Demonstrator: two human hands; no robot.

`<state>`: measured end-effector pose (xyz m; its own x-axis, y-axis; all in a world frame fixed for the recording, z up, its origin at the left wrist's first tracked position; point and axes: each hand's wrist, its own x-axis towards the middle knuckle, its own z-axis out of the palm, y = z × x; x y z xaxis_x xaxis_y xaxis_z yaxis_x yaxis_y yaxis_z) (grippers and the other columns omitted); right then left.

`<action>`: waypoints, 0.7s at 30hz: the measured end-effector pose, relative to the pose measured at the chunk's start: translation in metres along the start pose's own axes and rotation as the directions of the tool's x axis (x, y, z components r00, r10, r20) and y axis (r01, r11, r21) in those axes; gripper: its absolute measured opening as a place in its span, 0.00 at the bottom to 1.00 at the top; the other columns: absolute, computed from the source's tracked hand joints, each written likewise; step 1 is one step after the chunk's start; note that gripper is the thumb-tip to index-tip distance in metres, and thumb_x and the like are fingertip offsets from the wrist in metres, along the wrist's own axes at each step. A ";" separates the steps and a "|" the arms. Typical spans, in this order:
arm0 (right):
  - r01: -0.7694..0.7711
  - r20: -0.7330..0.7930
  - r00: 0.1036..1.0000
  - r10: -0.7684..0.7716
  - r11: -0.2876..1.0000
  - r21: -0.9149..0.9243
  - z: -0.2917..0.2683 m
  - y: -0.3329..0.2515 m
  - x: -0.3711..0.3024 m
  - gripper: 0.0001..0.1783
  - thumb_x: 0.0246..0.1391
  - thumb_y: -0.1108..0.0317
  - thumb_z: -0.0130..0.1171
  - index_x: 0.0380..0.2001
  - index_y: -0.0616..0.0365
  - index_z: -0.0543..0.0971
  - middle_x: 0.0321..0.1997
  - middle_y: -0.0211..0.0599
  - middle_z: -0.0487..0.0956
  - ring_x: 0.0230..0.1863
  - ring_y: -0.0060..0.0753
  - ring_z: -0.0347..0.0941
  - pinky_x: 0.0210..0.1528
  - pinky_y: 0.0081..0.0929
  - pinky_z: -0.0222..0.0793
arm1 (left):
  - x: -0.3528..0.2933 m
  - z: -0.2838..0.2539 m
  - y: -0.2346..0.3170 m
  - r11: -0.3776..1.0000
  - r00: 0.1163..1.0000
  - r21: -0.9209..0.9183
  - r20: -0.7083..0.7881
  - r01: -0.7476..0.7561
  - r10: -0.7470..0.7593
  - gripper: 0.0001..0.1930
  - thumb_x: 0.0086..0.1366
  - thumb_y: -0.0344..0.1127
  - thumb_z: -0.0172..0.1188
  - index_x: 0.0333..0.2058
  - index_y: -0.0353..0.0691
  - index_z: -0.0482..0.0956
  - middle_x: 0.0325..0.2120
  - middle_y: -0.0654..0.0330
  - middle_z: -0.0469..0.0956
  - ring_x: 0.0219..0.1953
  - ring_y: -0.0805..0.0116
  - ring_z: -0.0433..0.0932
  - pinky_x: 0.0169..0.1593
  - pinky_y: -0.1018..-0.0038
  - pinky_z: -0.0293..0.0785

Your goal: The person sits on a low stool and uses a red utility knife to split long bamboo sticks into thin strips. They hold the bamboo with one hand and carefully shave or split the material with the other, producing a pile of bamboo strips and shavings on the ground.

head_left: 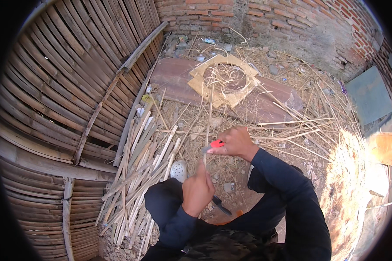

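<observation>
My left hand (197, 191) is closed around the near end of a thin bamboo strip (209, 115), its index finger stretched along it. From there the strip points away from me, toward a wooden board with a round hole (195, 85). My right hand (236, 142) grips a red-handled cutter (216, 143). Its short grey blade (206, 149) lies against the strip, just beyond my left fingertips, with the right thumb close by. Most of the cutter's handle is hidden in the right fist.
A pile of split bamboo strips (133, 187) lies left of my legs. Curly shavings (231, 78) cover the board, which rests on a brown sheet (172, 76). A dark, blade-like tool (222, 206) lies between my legs. Bamboo fencing (65, 82) and a brick wall (287, 26) enclose the area.
</observation>
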<state>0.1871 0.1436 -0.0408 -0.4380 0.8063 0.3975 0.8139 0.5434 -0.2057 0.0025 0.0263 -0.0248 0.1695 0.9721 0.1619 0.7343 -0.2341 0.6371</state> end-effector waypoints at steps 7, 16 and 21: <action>-0.222 0.115 0.968 0.223 0.975 -0.020 -0.013 0.022 0.006 0.37 0.49 0.28 0.47 0.21 0.53 0.80 0.13 0.41 0.75 0.18 0.45 0.75 0.21 0.42 0.66 | -0.010 0.007 0.002 0.998 0.998 -0.065 0.047 -0.025 0.028 0.22 0.61 0.29 0.51 0.53 0.25 0.65 0.13 0.47 0.73 0.15 0.46 0.74 0.21 0.55 0.68; -0.209 0.048 0.977 0.210 0.978 -0.021 -0.005 0.056 0.013 0.37 0.50 0.30 0.48 0.15 0.56 0.75 0.13 0.42 0.73 0.17 0.50 0.72 0.19 0.43 0.64 | -0.021 0.008 0.000 0.997 0.995 -0.050 0.075 -0.062 0.066 0.20 0.61 0.26 0.51 0.52 0.26 0.66 0.15 0.44 0.73 0.18 0.43 0.74 0.22 0.55 0.69; -0.240 -0.033 0.971 0.238 0.958 -0.159 0.005 0.097 0.018 0.38 0.50 0.28 0.46 0.18 0.56 0.81 0.15 0.45 0.76 0.20 0.47 0.75 0.23 0.41 0.68 | -0.018 0.006 0.006 0.992 0.992 -0.102 0.099 -0.073 0.083 0.21 0.60 0.28 0.52 0.52 0.24 0.66 0.13 0.45 0.72 0.15 0.45 0.73 0.21 0.55 0.69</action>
<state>0.2558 0.2122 -0.0584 -0.2187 0.9046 0.3660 0.9453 0.2894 -0.1506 0.0078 0.0074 -0.0290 0.2939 0.9457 0.1386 0.6493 -0.3039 0.6972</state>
